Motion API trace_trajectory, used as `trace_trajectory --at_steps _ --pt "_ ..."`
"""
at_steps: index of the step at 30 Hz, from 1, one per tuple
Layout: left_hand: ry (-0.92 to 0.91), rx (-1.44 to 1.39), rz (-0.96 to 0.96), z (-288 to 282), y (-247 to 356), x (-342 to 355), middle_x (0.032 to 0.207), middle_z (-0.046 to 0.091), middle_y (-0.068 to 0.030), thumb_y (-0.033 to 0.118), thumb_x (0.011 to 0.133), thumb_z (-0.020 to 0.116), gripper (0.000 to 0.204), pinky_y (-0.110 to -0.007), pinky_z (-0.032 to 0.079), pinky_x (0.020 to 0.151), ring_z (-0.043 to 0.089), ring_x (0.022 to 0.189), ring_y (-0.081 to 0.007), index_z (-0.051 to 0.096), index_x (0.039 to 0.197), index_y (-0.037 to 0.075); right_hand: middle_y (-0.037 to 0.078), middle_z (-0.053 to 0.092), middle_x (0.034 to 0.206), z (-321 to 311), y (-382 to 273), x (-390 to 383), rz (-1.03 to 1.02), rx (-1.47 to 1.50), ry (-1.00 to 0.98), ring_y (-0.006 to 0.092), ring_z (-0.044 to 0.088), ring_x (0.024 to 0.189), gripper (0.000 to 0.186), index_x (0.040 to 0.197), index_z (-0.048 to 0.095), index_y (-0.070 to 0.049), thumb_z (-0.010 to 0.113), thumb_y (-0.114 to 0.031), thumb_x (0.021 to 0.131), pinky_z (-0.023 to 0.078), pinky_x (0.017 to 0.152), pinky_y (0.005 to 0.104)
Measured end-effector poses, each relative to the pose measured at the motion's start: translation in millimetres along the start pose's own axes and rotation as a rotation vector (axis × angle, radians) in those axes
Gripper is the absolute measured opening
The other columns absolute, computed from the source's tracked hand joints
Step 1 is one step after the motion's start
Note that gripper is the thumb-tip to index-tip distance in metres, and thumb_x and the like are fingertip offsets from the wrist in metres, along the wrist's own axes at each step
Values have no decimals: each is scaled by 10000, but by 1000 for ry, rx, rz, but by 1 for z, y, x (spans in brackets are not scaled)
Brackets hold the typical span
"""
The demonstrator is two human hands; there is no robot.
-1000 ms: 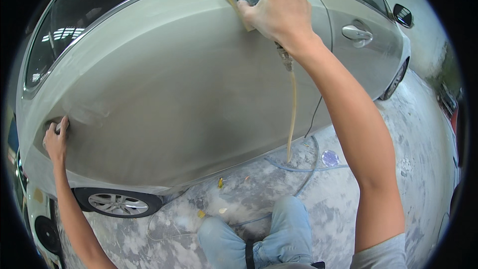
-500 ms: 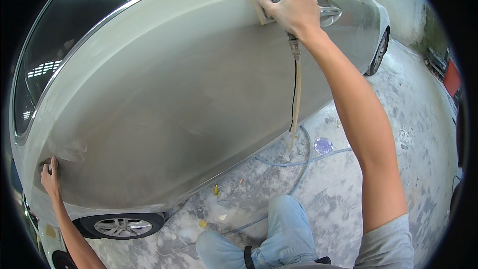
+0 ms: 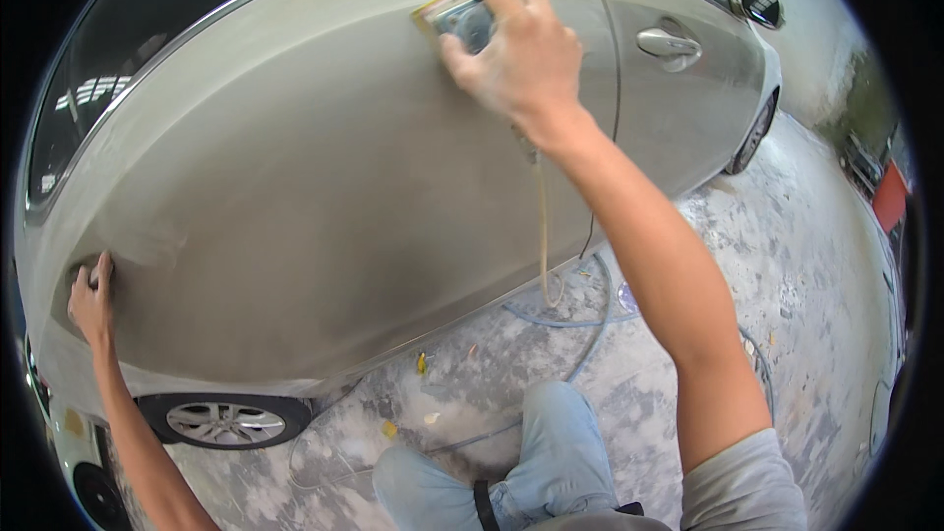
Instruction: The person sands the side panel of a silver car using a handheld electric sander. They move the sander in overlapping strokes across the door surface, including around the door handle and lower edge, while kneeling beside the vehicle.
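Observation:
My right hand [image 3: 526,59] is wrapped round an air sander [image 3: 468,22] with a yellow-edged sanding pad. The pad is against the upper part of a car's rear door [image 3: 324,177], below the window trim. A pale hose [image 3: 544,226] hangs down from the sander behind my wrist. At the far left, my left hand [image 3: 91,307] has its fingers hooked on the rear door handle [image 3: 95,276], which they partly hide. The door's surface is dull grey-beige, with paler dust smears near that handle.
A silver front door handle [image 3: 669,42] and a side mirror [image 3: 761,6] lie to the right. Below the car are a rear wheel [image 3: 231,423] and a blue-grey hose [image 3: 590,354] looping over the dusty floor [image 3: 678,403]. A red object [image 3: 889,195] stands far right.
My right hand and the sander have moved left along the upper door, away from the front door handle. The whole view has shifted slightly. My left hand stays at the rear handle.

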State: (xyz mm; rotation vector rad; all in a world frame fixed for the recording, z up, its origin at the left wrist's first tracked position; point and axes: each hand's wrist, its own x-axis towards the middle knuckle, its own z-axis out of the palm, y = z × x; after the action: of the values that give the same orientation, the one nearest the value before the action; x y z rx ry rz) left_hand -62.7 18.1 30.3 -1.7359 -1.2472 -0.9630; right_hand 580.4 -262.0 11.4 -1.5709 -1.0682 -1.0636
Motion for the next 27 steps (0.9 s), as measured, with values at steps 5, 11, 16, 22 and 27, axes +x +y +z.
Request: trace_trajectory --at_steps 5,11,16,22,27 --pt "-78 -67 -124 -16 21 -3 970 689 -319 733 969 631 777 -556 478 895 639 989 -506 677 958 -42 205 616 1049 9 -125 -22 -100 153 -53 418 758 745 393 1063 675 -131 879 -266 755 606 612 519" --pt "-108 -114 -154 -32 39 -3 886 676 -293 759 955 635 823 -541 481 879 630 905 -481 654 878 -60 223 597 1012 33 -254 -48 -253 320 -118 413 741 734 355 1044 669 -109 840 -154 736 596 600 521" --pt "-131 -84 -137 -33 41 -4 900 691 -298 788 948 619 846 -537 495 881 657 945 -478 652 864 -54 231 592 996 51 -324 -66 -358 451 -104 393 727 737 284 963 678 -73 802 -74 708 581 570 477" --pt "-81 -91 -130 -30 40 -4 888 693 -291 813 931 617 861 -541 508 872 670 945 -474 654 866 -45 261 615 1035 53 -323 -68 -397 451 -137 409 738 791 258 969 715 -33 777 -61 720 604 603 459" --pt "-97 -102 -127 -33 39 -3 860 689 -272 820 930 609 861 -538 507 868 665 941 -467 653 860 -37 247 610 1026 41 -286 -64 -376 362 -132 425 751 786 252 993 709 -63 772 -98 752 612 628 486"
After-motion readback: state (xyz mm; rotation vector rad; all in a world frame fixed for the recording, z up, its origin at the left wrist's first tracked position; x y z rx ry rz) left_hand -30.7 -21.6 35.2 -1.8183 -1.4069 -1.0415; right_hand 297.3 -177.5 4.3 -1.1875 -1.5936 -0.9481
